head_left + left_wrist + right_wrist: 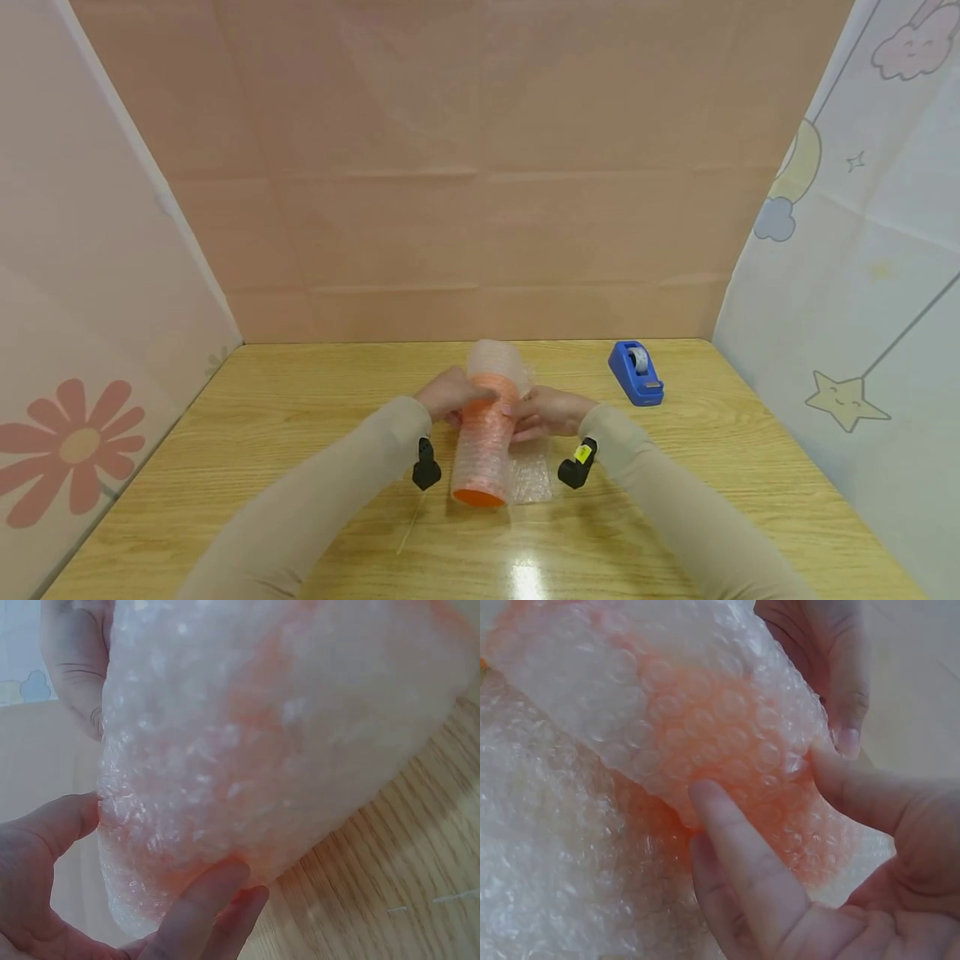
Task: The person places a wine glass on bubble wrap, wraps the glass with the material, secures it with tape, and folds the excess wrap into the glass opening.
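A long, roughly cylindrical bundle in bubble wrap [483, 454] lies on the table, its near end showing an orange rim. Orange and whitish areas show through the wrap; what is inside is hidden. From the left side, my left hand [452, 393] grips the bundle, thumb and fingers curved round it. On the other side my right hand [553, 411] holds it, with the thumb on top and the fingertips [709, 796] at the wrap's lower edge. A loose flat part of the bubble wrap [532, 477] spreads out to the right, under the right hand.
A blue tape dispenser [636, 373] with a roll of tape stands at the back right of the wooden table [322, 400]. A plain pinkish backdrop [480, 208] rises behind the table, and patterned panels flank it left and right.
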Motion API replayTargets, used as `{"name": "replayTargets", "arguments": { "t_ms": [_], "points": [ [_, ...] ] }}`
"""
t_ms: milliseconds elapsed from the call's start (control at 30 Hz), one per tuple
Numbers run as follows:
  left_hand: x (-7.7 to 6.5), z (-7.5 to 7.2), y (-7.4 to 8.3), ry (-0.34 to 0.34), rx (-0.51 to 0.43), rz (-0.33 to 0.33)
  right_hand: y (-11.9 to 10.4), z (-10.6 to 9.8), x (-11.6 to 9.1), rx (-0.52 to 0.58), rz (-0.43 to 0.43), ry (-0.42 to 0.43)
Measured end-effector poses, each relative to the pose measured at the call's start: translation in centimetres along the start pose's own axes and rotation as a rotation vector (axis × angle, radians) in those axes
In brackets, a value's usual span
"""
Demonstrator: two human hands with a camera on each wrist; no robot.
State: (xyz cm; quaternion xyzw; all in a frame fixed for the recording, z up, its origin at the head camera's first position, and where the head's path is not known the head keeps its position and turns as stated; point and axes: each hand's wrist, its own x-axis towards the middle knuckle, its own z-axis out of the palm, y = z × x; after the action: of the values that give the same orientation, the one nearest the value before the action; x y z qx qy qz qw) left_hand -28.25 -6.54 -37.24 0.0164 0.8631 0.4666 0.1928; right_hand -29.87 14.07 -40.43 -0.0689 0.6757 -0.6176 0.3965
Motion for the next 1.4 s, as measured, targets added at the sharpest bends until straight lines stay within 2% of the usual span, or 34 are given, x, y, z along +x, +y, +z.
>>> {"name": "replayTargets", "arguments": {
  "t_ms": [233,500,800,1067,1300,1400],
  "points": [
    [0.5,0.4,0.2,0.014,0.079,0.03,0.2,-0.7,-0.1,0.025,0.017,-0.023],
    [0.6,0.3,0.3,0.0,0.088,0.004,0.1,-0.6,0.0,0.023,0.025,-0.021],
    [0.7,-0.1,-0.4,-0.072,-0.025,-0.071,0.0,-0.4,-0.1,0.016,0.032,-0.024],
    [0.9,-0.7,-1.0,-0.097,-0.101,-0.068,0.1,-0.6,-0.3,0.015,0.016,-0.027],
    [1.3,-0.8,-1.4,-0.107,-0.164,-0.124,0.2,-0.6,-0.3,0.015,0.028,-0.024],
    [1.3,-0.7,-1.3,-0.119,-0.163,-0.127,0.3,-0.6,-0.2,0.015,0.034,-0.009]
  ]
}}
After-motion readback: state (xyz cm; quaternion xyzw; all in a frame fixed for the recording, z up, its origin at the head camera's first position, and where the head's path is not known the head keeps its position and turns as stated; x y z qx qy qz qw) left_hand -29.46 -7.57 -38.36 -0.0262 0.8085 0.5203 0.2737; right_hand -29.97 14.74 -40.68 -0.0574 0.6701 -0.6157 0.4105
